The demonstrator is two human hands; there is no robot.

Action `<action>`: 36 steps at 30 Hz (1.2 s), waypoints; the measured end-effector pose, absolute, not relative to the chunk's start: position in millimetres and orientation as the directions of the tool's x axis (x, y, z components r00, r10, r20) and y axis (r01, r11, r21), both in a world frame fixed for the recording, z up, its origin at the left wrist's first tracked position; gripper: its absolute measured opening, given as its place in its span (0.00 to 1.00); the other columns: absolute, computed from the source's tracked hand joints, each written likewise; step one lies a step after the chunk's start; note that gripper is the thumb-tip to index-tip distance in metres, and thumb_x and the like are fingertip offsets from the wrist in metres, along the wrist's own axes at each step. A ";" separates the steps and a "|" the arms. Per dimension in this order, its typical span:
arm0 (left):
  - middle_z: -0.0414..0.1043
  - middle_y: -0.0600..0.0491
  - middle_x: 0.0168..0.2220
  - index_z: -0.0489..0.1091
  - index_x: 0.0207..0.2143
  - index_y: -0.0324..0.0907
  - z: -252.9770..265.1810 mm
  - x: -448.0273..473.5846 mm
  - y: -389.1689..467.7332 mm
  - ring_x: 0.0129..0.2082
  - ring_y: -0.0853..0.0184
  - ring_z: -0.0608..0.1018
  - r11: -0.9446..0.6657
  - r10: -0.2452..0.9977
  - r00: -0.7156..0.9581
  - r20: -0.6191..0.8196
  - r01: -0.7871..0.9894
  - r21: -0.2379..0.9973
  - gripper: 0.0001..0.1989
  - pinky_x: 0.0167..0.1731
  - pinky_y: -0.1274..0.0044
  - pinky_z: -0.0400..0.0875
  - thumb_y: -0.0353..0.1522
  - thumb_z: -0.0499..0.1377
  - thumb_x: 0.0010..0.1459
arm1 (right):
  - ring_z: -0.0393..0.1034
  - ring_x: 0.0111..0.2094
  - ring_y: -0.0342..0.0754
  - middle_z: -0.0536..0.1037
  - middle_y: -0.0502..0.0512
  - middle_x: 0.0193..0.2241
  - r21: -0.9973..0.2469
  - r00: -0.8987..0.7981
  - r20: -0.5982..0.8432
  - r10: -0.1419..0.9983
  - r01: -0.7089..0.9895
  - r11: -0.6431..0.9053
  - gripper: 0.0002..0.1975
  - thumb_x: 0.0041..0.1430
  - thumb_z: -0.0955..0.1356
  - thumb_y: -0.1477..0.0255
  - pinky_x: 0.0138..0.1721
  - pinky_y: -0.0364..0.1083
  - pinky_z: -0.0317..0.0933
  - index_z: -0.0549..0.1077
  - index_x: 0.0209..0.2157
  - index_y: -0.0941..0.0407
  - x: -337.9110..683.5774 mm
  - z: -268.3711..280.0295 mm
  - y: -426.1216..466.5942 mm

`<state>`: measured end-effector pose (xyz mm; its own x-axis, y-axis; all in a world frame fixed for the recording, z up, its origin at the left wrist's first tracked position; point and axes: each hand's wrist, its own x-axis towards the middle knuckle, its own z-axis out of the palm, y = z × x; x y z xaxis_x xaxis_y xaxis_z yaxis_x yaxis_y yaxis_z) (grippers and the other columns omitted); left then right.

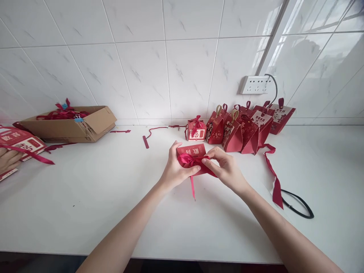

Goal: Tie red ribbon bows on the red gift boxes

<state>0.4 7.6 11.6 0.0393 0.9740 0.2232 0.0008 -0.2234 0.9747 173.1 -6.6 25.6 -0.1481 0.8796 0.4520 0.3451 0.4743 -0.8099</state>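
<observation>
A small red gift box (196, 149) with gold lettering sits on the white table between my hands. A bright red ribbon (189, 159) is tied in a bow across it, and one tail hangs down the near side. My left hand (176, 167) grips the box at its left, thumb lying over the front by the knot. With the thumb and fingers of my right hand (223, 167) I pinch the bow's right part. The box's underside is hidden.
Behind stand a finished bow-topped box (196, 133) and several red triangular boxes (233, 136). A cardboard box (71, 131) of ribbons is at left, near another person's hand (10, 161) on a red box. Loose ribbon (273, 176) and a black loop (301, 203) lie right.
</observation>
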 end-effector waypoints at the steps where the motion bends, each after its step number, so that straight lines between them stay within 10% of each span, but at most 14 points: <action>1: 0.63 0.45 0.51 0.55 0.52 0.46 11.5 1.1 7.5 0.48 0.59 0.73 -0.209 0.976 0.060 0.208 0.012 0.978 0.44 0.46 0.68 0.71 0.34 0.72 0.33 | 0.65 0.35 0.48 0.69 0.53 0.30 -0.806 -0.147 0.460 0.876 0.346 0.481 0.11 0.57 0.66 0.61 0.40 0.47 0.61 0.71 0.28 0.53 172.6 25.1 -7.0; 17: 0.69 0.51 0.44 0.46 0.57 0.49 12.6 -12.4 10.6 0.42 0.63 0.76 -0.212 0.937 0.292 0.191 0.040 0.977 0.37 0.44 0.70 0.71 0.36 0.63 0.49 | 0.60 0.57 0.53 0.65 0.57 0.53 -0.899 -0.144 0.332 0.932 0.249 0.359 0.10 0.53 0.68 0.64 0.51 0.51 0.62 0.71 0.24 0.55 178.1 22.7 1.2; 25: 0.57 0.48 0.60 0.61 0.32 0.44 6.3 -13.4 19.3 0.62 0.59 0.58 -0.421 0.907 0.042 0.420 0.155 0.894 0.10 0.54 0.67 0.61 0.40 0.53 0.59 | 0.62 0.55 0.54 0.68 0.57 0.53 -0.934 -0.124 0.288 0.950 0.184 0.307 0.13 0.50 0.70 0.63 0.55 0.53 0.56 0.69 0.21 0.56 179.6 25.9 4.5; 36: 0.66 0.52 0.32 0.61 0.29 0.43 8.1 -9.5 17.3 0.34 0.66 0.71 -0.389 0.847 -0.128 0.516 0.512 0.766 0.07 0.34 0.73 0.67 0.36 0.52 0.59 | 0.69 0.49 0.58 0.64 0.58 0.57 -0.997 -0.092 0.079 0.993 -0.001 0.079 0.21 0.45 0.72 0.54 0.44 0.52 0.65 0.66 0.19 0.57 179.5 24.8 4.1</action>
